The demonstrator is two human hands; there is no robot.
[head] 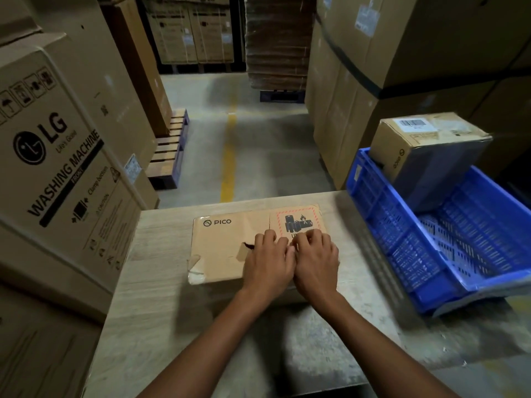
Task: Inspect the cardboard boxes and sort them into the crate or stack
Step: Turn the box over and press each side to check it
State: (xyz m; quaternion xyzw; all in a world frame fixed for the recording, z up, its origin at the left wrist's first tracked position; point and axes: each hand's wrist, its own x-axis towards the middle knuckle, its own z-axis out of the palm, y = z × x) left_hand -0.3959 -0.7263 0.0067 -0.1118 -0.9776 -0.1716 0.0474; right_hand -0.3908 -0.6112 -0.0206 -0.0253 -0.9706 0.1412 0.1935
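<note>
Currently the PICO box is lying flat on the table, its near-left corner torn and taped. The left hand and right hand are resting side by side on its lid, fingers bent and tips down. Whether they are pinching a flap I cannot tell. Tugging at the seam is likely risking a wider tear, and the battery warning label is calling for gentle handling. To the right, the blue crate is holding a smaller box. Tall washing-machine cartons are flanking an aisle with a yellow floor line.
</note>
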